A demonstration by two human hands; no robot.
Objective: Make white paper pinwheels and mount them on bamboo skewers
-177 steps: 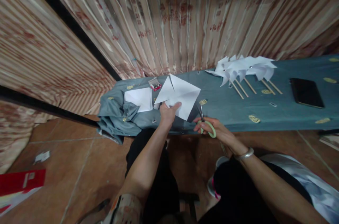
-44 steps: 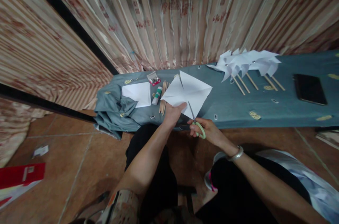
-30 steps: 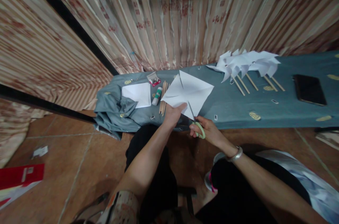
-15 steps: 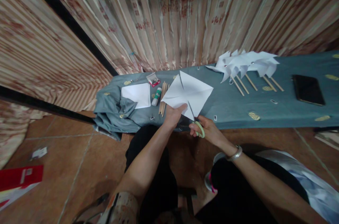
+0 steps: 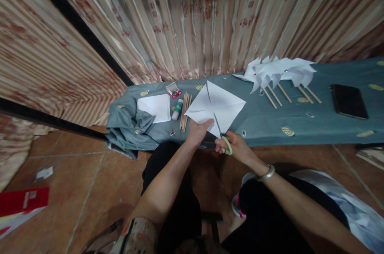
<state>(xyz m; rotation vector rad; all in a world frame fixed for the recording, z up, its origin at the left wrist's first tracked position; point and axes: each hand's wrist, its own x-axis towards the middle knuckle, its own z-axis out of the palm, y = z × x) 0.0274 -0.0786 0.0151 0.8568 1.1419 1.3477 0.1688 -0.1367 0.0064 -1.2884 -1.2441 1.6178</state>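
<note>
My left hand (image 5: 198,131) pinches the lower left part of a white square of paper (image 5: 226,104), thumb on top. Slits run into the sheet from its top, left and bottom corners towards the middle. My right hand (image 5: 234,145) grips scissors with pale green handles (image 5: 227,146). Their dark blades lie at the bottom slit, close to the lower corner of the paper. Just left of the sheet are several wooden sticks (image 5: 185,112) and a green and white glue stick (image 5: 177,109).
A stack of white paper (image 5: 156,108) and a small red box of pins (image 5: 174,90) sit at the left of the cloth-covered table (image 5: 264,126). Several paper pinwheels on sticks (image 5: 277,74) lie at the right, with a black phone (image 5: 349,101) beyond. A curtain (image 5: 192,22) hangs behind.
The paper has shifted slightly right and down, and the scissor blades now sit nearer its bottom corner, leaving the slit visible above them. Both hands have barely moved.
</note>
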